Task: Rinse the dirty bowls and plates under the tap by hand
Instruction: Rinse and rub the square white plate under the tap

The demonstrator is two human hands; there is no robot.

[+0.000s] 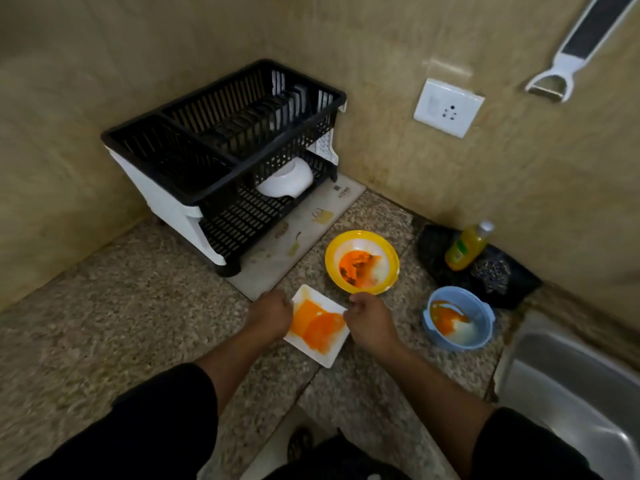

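both hands are on the square white plate: the left hand has its fingers curled against the plate's left edge, and the right hand pinches the edge near the far right corner with curled fingers. black sleeves cover both upper arms. the plate is low over the speckled stone surface – whether it rests on it or is just lifted, i cannot tell – and its inside is smeared with orange sauce.

just beyond the plate sits a yellow bowl with a white middle, with orange and dark residue in it. to the right, near the sink, a blue bowl with small handles holds orange and whitish leftovers. the steel sink lies at the right edge, well apart from the plate.

in the corner stands a black and white dish rack on a pale mat – a white bowl lies tipped on its lower tier. by the right wall a black tray carries a yellow soap bottle and a dark scrubber. on that wall are a white socket and a white-handled tool.
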